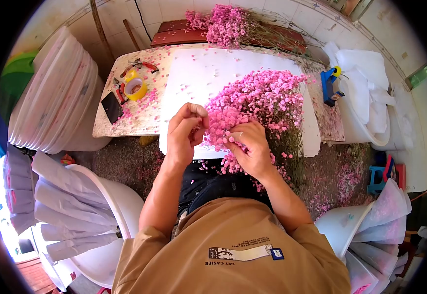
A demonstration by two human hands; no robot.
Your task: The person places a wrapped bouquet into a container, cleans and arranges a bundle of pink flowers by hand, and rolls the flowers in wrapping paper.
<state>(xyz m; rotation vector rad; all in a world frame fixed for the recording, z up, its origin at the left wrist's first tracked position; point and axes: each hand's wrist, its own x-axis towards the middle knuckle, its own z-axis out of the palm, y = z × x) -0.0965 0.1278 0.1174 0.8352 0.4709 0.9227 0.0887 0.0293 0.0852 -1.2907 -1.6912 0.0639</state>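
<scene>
A large bunch of pink baby's breath [267, 90] lies over white paper [189, 73], its green stems pointing down to the right. My right hand [250, 149] is closed on some of the flower heads at the bunch's near left side. Just left of these blooms, my left hand [186, 132] is raised with its fingers curled into a pinch. Whatever may be between those fingertips is too small to make out, though a bit of pink shows there.
On the table's left lie a tape roll [135, 89], a black phone [111, 107] and red-handled pliers [147, 65]. A blue tape dispenser [330, 88] sits right. More pink flowers [225, 27] rest behind. Stacked white tubs [51, 98] and buckets of wrapped bundles [73, 210] flank me.
</scene>
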